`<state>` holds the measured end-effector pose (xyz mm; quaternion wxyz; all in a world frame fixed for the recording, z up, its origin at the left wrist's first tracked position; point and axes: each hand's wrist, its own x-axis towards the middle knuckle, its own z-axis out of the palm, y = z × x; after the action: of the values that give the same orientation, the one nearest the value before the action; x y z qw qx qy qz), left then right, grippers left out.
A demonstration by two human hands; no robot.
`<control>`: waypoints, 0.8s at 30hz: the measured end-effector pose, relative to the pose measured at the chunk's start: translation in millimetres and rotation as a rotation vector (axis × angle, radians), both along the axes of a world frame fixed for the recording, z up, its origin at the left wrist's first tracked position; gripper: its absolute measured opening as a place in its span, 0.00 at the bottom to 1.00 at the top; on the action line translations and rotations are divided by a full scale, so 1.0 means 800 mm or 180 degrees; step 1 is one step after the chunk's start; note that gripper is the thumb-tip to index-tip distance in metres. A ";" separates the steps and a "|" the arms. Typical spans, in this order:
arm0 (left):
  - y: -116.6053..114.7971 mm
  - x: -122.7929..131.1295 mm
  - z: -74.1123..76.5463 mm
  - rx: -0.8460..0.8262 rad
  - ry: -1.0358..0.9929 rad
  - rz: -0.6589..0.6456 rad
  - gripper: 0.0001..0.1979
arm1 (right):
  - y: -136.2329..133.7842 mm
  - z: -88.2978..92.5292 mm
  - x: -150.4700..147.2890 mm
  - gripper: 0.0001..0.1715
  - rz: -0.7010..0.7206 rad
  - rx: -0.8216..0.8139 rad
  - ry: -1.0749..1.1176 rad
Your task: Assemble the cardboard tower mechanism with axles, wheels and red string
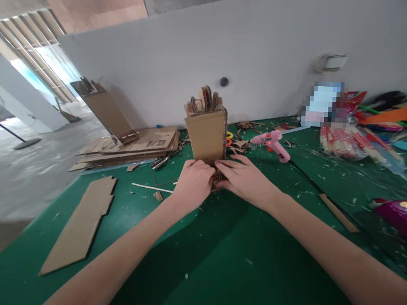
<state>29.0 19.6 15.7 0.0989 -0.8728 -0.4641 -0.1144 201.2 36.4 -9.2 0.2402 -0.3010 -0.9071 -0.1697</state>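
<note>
A small upright cardboard box model [206, 135], with cardboard wheels and red string at its top, stands on the green table [218, 262]. My left hand [194, 182] is curled closed against the box's lower front edge, fingers pressed on its base. Beside it, my right hand [245, 177] grips the lower right corner of the same box, fingers bent toward the left hand. Both hands meet at the bottom of the box, and what lies under their fingertips is hidden.
A pink glue gun [274, 144] lies right of the box. Flat cardboard sheets [135, 146] are stacked at the left, pliers [162, 161] beside them. A long cut cardboard strip [84, 223] lies near the left edge. Bagged sticks [350, 142] and a purple object [400, 217] sit right.
</note>
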 end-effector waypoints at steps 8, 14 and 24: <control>0.003 -0.002 0.006 -0.0078 0.0284 0.0035 0.09 | -0.003 0.002 0.000 0.31 -0.0125 0.0134 -0.0333; 0.000 -0.007 0.015 -0.0169 0.0281 0.0066 0.10 | -0.006 0.003 0.009 0.28 -0.0185 -0.0021 -0.0219; -0.001 0.002 0.009 0.0009 0.0317 0.0162 0.11 | -0.007 0.002 -0.002 0.21 -0.0039 0.0058 -0.0202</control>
<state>30.9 19.2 22.7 0.1260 -0.8652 -0.4805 -0.0689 199.4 30.6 -7.4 0.2131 -0.2988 -0.9108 -0.1890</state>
